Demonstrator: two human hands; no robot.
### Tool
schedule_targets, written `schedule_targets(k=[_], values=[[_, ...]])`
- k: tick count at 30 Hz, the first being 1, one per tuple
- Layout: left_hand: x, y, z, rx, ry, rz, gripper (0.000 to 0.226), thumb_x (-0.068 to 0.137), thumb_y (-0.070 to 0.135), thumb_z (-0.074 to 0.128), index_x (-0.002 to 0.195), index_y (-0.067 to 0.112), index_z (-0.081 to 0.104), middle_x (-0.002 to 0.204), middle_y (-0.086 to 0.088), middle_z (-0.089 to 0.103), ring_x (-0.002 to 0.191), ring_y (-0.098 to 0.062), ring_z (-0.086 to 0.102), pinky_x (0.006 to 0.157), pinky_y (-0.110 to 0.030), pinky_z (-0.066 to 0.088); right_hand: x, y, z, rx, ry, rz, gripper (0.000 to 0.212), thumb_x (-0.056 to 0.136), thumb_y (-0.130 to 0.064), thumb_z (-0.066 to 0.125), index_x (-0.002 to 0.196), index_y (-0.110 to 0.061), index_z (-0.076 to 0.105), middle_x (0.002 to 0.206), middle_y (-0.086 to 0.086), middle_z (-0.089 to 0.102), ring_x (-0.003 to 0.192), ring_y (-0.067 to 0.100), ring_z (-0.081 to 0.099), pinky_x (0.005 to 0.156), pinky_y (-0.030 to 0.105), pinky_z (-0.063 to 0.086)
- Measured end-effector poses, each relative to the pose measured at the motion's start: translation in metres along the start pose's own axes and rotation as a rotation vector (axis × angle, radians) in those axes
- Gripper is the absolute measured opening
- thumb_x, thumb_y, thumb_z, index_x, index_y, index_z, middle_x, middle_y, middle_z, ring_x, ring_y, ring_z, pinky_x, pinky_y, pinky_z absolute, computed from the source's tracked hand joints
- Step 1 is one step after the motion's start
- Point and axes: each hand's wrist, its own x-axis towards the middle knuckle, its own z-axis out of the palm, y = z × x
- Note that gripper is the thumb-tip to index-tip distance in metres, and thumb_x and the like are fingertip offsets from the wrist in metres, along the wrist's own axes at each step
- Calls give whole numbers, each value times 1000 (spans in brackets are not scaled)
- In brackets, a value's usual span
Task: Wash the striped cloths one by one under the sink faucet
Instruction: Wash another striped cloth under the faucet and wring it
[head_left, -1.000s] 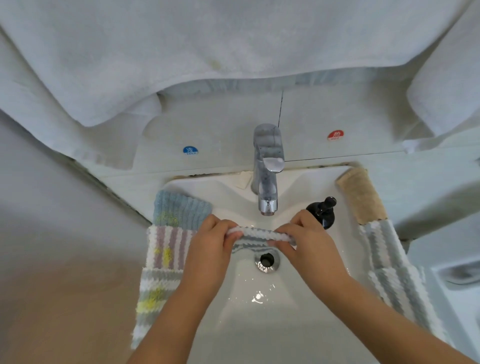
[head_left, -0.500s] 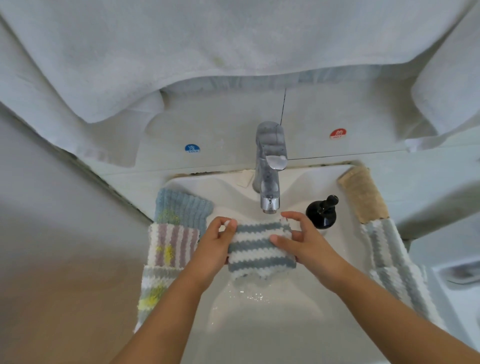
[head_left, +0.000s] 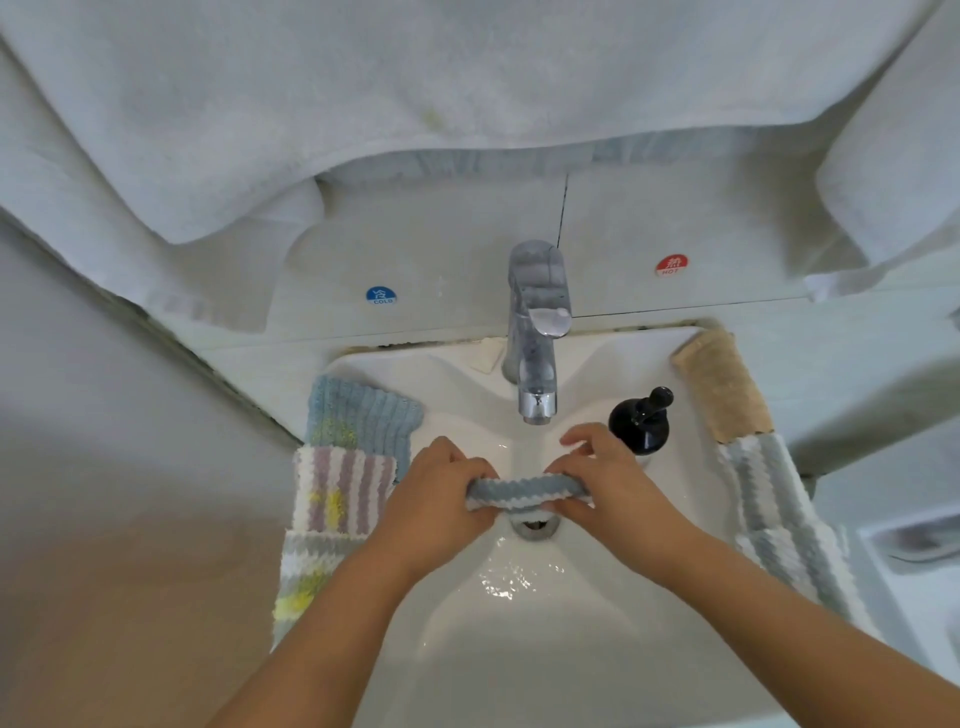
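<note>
A grey-and-white striped cloth (head_left: 524, 492) is bunched into a narrow strip above the drain (head_left: 534, 525), below the chrome faucet (head_left: 537, 332). My left hand (head_left: 434, 499) grips its left end and my right hand (head_left: 610, 486) grips its right end. More striped cloths hang over the sink's left rim: a blue one (head_left: 358, 418), a mauve-and-white one (head_left: 340, 493) and a grey one with yellow marks (head_left: 298, 579). On the right rim lie a tan cloth (head_left: 722, 387) and a grey-and-white striped cloth (head_left: 779, 525).
The white sink basin (head_left: 519, 634) is wet near the drain. A black soap pump (head_left: 641, 421) stands right of the faucet. White towels (head_left: 415, 93) hang above. Cold (head_left: 382, 295) and hot (head_left: 671, 265) stickers mark the wall.
Half a second ago the cloth was held spread flat under the spout. Both hands have since moved down toward the drain and squeezed it into a narrow strip.
</note>
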Motion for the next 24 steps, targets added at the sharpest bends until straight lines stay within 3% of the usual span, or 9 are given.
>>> schedule_targets(k=[2, 5, 7, 10, 13, 15, 17, 20, 24], values=[[2, 1, -6, -8, -158, 0, 29, 79, 38, 75, 100, 20, 66, 108, 7, 47, 96, -10, 51, 83, -28, 48, 1, -4, -5, 109, -100, -20, 8, 90, -24, 67, 89, -28, 60, 99, -16, 49, 87, -4, 50, 77, 16, 38], [6, 14, -9, -120, -408, -64, 38, 75, 40, 80, 99, 17, 61, 98, 4, 60, 83, -11, 58, 73, -26, 47, 2, -9, -9, 302, -236, 34, 14, 93, -21, 62, 85, -29, 54, 76, -13, 56, 68, -6, 52, 63, 13, 39], [6, 19, -5, -289, -459, -101, 34, 78, 31, 79, 105, 19, 61, 100, 2, 66, 87, -12, 63, 76, -24, 51, 2, -9, -8, 420, -211, 92, 7, 94, -23, 62, 95, -26, 55, 82, -12, 61, 70, -6, 56, 64, 12, 42], [6, 21, 0, -637, -484, -270, 22, 85, 17, 73, 105, 20, 65, 102, -2, 72, 88, -16, 69, 80, -32, 58, -2, -1, -5, 589, -108, 197, 26, 96, -24, 58, 117, -35, 47, 109, -10, 60, 86, -4, 62, 73, 15, 50], [7, 23, 2, -959, -506, -485, 11, 91, 12, 64, 101, 15, 63, 80, -2, 67, 61, -10, 62, 56, -25, 54, -27, 11, 2, 233, 83, 7, 58, 92, -15, 57, 138, -38, 31, 139, -11, 41, 120, -8, 46, 96, 11, 40], [8, 25, 2, -1186, -595, -582, 6, 92, 12, 59, 99, 12, 59, 71, -1, 59, 51, -6, 53, 46, -18, 46, -38, 18, 13, -98, 172, -204, 78, 83, -23, 66, 148, -28, 23, 152, -6, 29, 139, 5, 30, 112, 18, 27], [10, 27, 2, -1435, -803, -648, 6, 88, 12, 62, 92, 10, 57, 65, 2, 53, 46, -3, 48, 42, -13, 42, -37, 19, 28, -167, 229, -254, 90, 77, -36, 75, 149, -22, 23, 154, 0, 29, 141, 15, 29, 115, 30, 24], [12, 32, 8, -1680, -1104, -626, 23, 75, 9, 77, 90, 4, 62, 63, 1, 53, 45, -4, 51, 41, -14, 46, -18, 13, 39, -6, 401, -277, 60, 77, -40, 69, 127, -18, 44, 123, -1, 50, 116, 14, 48, 106, 33, 35], [10, 28, 7, -1517, -1207, -525, 38, 71, 26, 85, 93, 8, 62, 60, 6, 50, 45, 0, 47, 40, -9, 40, 9, 8, 22, -172, 408, -443, 17, 80, -27, 55, 95, -18, 53, 76, 3, 55, 69, 16, 50, 59, 30, 43]])
